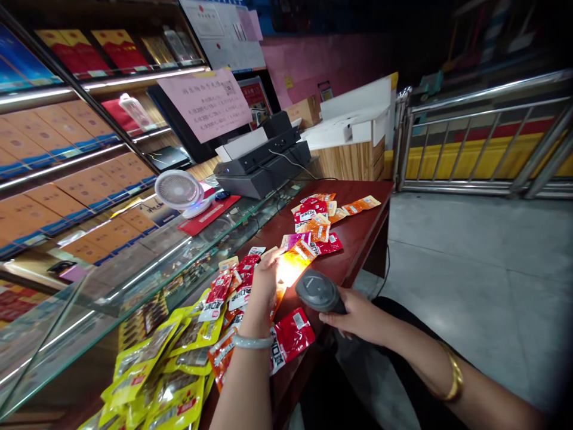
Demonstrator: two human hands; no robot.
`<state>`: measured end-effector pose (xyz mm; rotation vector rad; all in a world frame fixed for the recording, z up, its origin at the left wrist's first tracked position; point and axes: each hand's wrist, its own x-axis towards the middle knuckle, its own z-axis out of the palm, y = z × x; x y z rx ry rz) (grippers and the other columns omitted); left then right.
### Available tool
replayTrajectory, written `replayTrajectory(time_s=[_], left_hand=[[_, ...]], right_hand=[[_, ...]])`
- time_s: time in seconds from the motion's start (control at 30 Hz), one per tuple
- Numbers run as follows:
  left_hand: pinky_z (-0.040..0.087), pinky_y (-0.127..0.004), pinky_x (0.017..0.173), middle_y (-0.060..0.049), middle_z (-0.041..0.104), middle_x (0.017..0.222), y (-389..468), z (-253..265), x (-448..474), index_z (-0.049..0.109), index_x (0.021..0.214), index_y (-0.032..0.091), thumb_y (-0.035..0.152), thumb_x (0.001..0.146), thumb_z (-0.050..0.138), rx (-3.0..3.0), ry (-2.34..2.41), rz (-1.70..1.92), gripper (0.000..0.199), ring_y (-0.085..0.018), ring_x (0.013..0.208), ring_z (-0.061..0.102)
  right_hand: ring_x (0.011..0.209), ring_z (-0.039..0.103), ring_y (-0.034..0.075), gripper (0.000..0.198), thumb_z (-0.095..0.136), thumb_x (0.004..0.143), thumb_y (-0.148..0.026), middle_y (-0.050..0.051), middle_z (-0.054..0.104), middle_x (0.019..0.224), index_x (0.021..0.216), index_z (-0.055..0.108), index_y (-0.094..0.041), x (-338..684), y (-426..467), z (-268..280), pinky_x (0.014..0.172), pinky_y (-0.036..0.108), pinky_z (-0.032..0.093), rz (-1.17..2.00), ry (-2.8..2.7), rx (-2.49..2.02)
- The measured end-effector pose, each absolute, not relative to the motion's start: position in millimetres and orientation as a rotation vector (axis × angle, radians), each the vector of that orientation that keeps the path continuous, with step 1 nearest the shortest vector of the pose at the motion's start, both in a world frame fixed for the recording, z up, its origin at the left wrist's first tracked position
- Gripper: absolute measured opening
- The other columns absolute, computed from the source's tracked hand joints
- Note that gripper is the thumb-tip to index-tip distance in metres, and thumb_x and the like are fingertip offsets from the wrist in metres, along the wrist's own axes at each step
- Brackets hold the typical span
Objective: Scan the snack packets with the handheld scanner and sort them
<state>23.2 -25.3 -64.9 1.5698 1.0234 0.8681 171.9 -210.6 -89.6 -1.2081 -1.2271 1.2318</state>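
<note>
In my right hand (pixel 356 313) is a dark grey handheld barcode scanner (pixel 317 289), my fingers wrapped round its handle. Its bright light falls on an orange snack packet (pixel 301 255) pinched in my left hand (pixel 267 272). The packet's near part is washed out by the glare. Red and orange packets (pixel 219 292) lie beside my left wrist. A red packet (pixel 293 334) rests below the scanner. Beyond my hands is another pile of red, orange and purple packets (pixel 313 212). Yellow packets (pixel 174 358) are heaped to the left of my forearm.
The packets lie on a dark red table (pixel 353 239) against a glass display counter (pixel 147 280). On the counter stand a small white fan (pixel 179 192) and a black cash drawer with devices on it (pixel 264 167). A metal railing (pixel 470 143) stands at the right.
</note>
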Motion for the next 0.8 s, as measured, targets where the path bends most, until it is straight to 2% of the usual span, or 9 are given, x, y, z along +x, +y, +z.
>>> replayTrajectory(time_s=[0.17,0.37,0.57,0.7,0.8], left_hand=[[0.055,-0.031,0.076,-0.011,0.070,0.114,-27,-64,24,0.064,0.124,0.016,0.038,0.079,0.062,1.477,0.980,0.897,0.050,-0.022,0.091,0.068],[0.056,-0.034,0.083,-0.014,0.069,0.116,-30,-54,26,0.061,0.123,0.013,0.027,0.074,0.064,1.261,0.831,0.949,0.051,-0.022,0.095,0.069],[0.055,-0.032,0.086,-0.016,0.068,0.118,-7,-30,68,0.061,0.125,0.011,0.013,0.073,0.056,1.202,0.794,0.936,0.052,-0.020,0.096,0.069],[0.052,-0.034,0.091,-0.014,0.065,0.125,20,-15,91,0.057,0.132,0.013,0.013,0.076,0.055,1.438,0.921,0.869,0.056,-0.020,0.100,0.067],[0.045,-0.035,0.100,-0.012,0.064,0.128,32,-11,79,0.063,0.125,0.016,0.018,0.080,0.056,1.934,1.240,0.759,0.045,-0.022,0.112,0.061]], right_hand=[[0.039,0.046,0.008,0.034,0.068,0.081,-0.043,-0.008,0.051,0.053,0.102,0.056,-0.018,170,-209,-93,0.040,0.019,0.038,1.228,-1.203,-1.232],[0.042,0.047,0.008,0.038,0.069,0.081,-0.039,-0.005,0.058,0.061,0.111,0.058,-0.018,174,-205,-86,0.042,0.019,0.039,1.179,-1.218,-1.217],[0.039,0.047,0.009,0.035,0.070,0.080,-0.038,-0.009,0.051,0.052,0.106,0.057,-0.018,180,-191,-84,0.039,0.019,0.038,1.180,-1.182,-1.256],[0.036,0.046,0.009,0.034,0.070,0.080,-0.040,-0.011,0.048,0.046,0.103,0.056,-0.019,184,-186,-89,0.037,0.018,0.036,1.202,-1.169,-1.248],[0.037,0.046,0.008,0.030,0.070,0.080,-0.037,-0.011,0.048,0.045,0.100,0.056,-0.019,189,-188,-88,0.037,0.017,0.035,1.213,-1.144,-1.249]])
